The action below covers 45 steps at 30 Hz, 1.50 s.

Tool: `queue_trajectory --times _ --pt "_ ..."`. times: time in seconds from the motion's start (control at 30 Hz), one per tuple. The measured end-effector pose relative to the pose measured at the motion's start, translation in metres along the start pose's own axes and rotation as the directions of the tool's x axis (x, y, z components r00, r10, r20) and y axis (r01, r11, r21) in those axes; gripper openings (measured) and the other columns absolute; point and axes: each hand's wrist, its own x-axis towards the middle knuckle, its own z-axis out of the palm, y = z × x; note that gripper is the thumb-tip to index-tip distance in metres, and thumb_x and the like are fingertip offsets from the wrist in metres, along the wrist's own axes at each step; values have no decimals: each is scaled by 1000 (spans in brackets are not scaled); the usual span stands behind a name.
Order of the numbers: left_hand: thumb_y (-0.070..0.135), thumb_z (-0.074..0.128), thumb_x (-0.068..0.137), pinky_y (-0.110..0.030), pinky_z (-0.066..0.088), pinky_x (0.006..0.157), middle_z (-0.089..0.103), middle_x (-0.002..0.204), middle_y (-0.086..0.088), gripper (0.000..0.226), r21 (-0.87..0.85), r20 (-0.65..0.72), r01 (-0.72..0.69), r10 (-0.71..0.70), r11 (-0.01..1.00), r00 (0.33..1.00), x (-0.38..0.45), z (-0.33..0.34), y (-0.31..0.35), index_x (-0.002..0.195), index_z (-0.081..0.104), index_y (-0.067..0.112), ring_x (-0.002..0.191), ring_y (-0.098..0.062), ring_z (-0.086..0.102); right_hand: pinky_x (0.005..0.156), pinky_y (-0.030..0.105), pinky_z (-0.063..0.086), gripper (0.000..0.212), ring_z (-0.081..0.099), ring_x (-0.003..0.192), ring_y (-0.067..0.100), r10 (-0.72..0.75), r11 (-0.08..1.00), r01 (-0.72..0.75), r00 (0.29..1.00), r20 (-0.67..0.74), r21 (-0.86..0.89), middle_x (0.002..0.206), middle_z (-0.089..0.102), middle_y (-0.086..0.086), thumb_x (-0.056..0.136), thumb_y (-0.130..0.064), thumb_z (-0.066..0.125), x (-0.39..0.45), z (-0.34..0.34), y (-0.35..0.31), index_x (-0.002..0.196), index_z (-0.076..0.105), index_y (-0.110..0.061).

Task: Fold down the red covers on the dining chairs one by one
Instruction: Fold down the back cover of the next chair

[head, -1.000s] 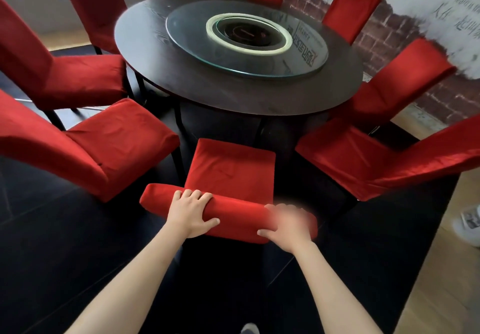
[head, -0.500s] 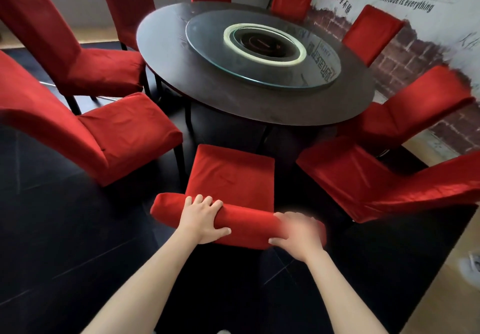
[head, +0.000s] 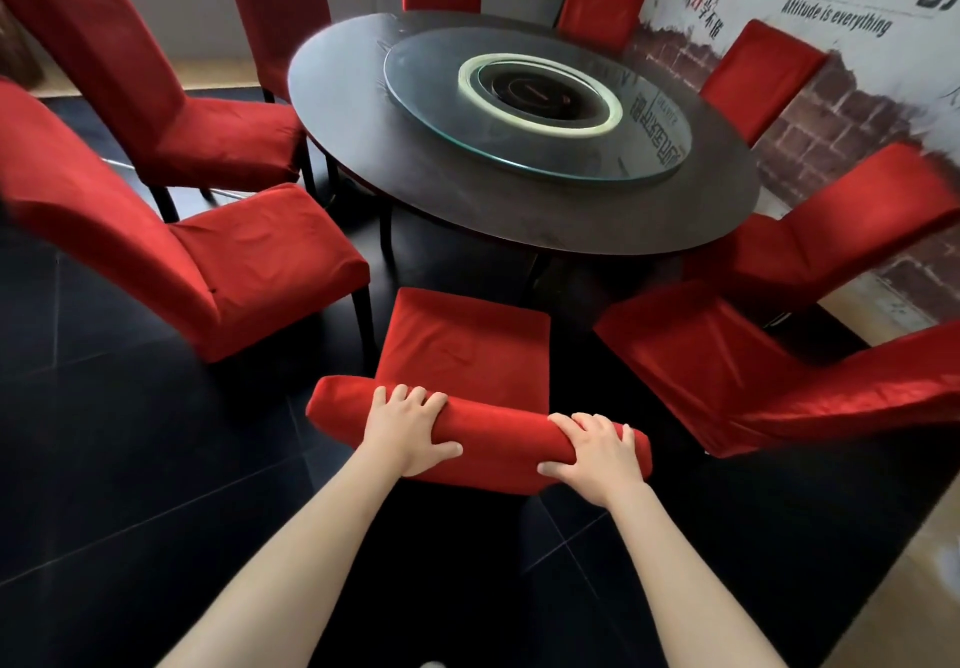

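Directly below me stands a dining chair whose red cover (head: 493,438) wraps the top of the backrest; its red seat (head: 462,350) lies beyond. My left hand (head: 408,431) grips the backrest top left of centre, fingers over the far side and thumb on the near side. My right hand (head: 592,454) grips the same top edge near its right end in the same way. Both forearms reach in from the bottom of the view.
A round dark table (head: 415,158) with a glass turntable (head: 540,106) stands ahead. Several red-covered chairs ring it, the closest at left (head: 171,251) and right (head: 753,371). The floor is dark tile (head: 130,485). A printed brick wall (head: 841,126) runs along the right.
The view has tilted up and shifted, so the table and wall show more. My right hand has settled from a blurred motion into a grip on the backrest top. The left hand's grip is unchanged.
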Motion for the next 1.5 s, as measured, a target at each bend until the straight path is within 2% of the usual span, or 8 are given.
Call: queue_trajectory --times 0.17,0.4,1.03,1.27,1.5 --pt "75 38 84 -57 10 114 39 144 -4 78 1 -10 -36 36 999 999 -2 1 -3 145 30 27 135 -29 29 114 55 15 76 35 133 21 7 1000 -7 1000 -31 -11 138 45 -6 79 -77 48 -1 1 -3 144 30 -42" --pt "74 38 85 -62 6 113 39 144 -5 79 24 34 -107 106 994 994 4 -6 -10 144 30 24 140 -31 24 113 52 17 76 39 129 19 30 1000 -31 998 -60 -6 133 48 -7 78 -79 44 -1 4 -7 143 30 -42" --pt "79 33 82 -53 16 113 46 139 1 80 74 10 -168 167 983 986 6 1 -18 143 31 27 128 -25 40 113 51 19 77 39 129 20 66 998 -66 994 -91 8 133 51 -8 78 -81 41 -14 10 -14 143 32 -41" --pt "81 33 79 -54 19 112 47 137 1 83 94 37 -178 176 979 984 15 -2 -22 142 32 27 127 -26 42 104 47 26 79 42 123 22 52 996 -59 994 -97 -63 132 49 -6 76 -85 34 -6 9 -12 143 30 -43" --pt "81 35 79 -54 20 111 47 137 1 82 83 46 -132 128 988 991 28 -7 -23 142 32 29 126 -26 42 108 50 22 78 39 125 21 82 997 -82 994 -74 2 133 47 -6 74 -84 41 11 4 -12 141 31 -46"
